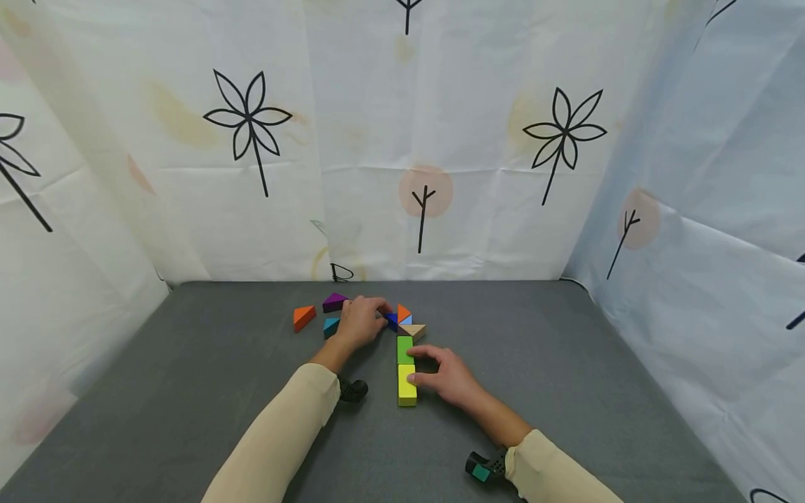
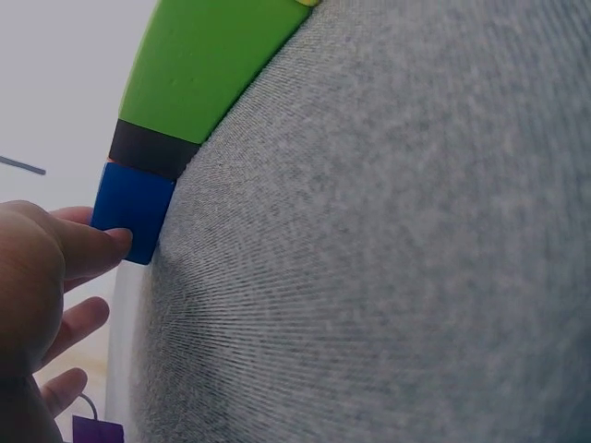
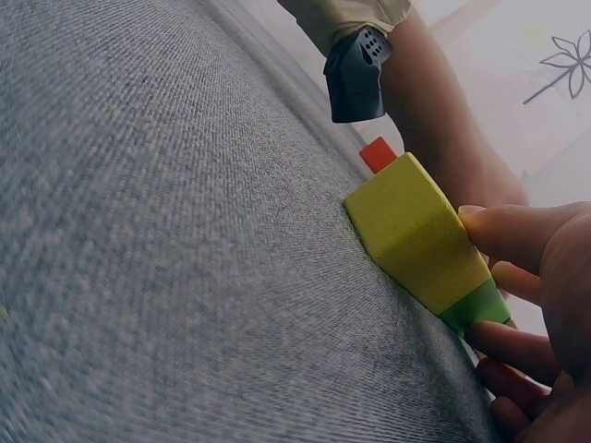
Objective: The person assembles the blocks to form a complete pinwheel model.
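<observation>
My left hand (image 1: 361,321) pinches a dark blue triangular block (image 2: 137,203) between thumb and fingers, at the left side of a small cluster. In that cluster are an orange triangle (image 1: 402,312), a light blue piece (image 1: 407,320) and a bare-wood triangle (image 1: 414,330). Below them a green block (image 1: 405,349) and a yellow block (image 1: 407,385) lie end to end in a line toward me. From the right, my right hand (image 1: 449,377) touches both, its thumb on the yellow block and a finger at the green one, fingers loosely extended.
Left of my left hand lie a purple triangle (image 1: 334,302), an orange triangle (image 1: 305,318) and a teal triangle (image 1: 330,327), the last partly behind the hand. The grey cloth-covered table (image 1: 189,405) meets a patterned white curtain (image 1: 377,140).
</observation>
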{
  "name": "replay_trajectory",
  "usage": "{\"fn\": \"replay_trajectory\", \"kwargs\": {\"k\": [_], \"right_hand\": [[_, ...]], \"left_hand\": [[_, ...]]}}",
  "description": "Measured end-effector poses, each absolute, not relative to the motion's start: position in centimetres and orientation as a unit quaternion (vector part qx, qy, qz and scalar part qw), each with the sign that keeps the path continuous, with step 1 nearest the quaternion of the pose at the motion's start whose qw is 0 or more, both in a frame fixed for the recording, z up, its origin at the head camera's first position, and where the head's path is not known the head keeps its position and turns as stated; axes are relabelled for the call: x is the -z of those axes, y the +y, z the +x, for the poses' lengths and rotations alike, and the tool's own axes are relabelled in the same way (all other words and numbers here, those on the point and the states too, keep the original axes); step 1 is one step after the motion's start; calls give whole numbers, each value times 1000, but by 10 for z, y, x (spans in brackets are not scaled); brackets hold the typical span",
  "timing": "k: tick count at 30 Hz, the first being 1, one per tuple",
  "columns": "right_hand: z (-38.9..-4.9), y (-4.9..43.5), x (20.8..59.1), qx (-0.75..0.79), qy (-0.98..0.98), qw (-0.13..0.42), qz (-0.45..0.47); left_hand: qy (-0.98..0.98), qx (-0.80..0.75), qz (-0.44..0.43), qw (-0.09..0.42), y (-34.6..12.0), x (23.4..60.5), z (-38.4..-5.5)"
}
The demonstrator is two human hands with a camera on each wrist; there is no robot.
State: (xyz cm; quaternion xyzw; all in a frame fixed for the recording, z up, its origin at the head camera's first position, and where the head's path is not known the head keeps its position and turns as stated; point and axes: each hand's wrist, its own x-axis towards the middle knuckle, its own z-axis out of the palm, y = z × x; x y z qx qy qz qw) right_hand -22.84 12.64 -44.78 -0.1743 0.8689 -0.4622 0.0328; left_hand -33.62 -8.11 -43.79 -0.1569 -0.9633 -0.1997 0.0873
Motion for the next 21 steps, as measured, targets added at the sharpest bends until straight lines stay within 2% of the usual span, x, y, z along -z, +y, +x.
{"fn": "replay_trajectory", "kwargs": {"k": [21], "right_hand": [[-227, 127, 447, 462, 868, 38, -175]], "left_hand": [[-954, 215, -169, 126, -123, 407, -343]]}}
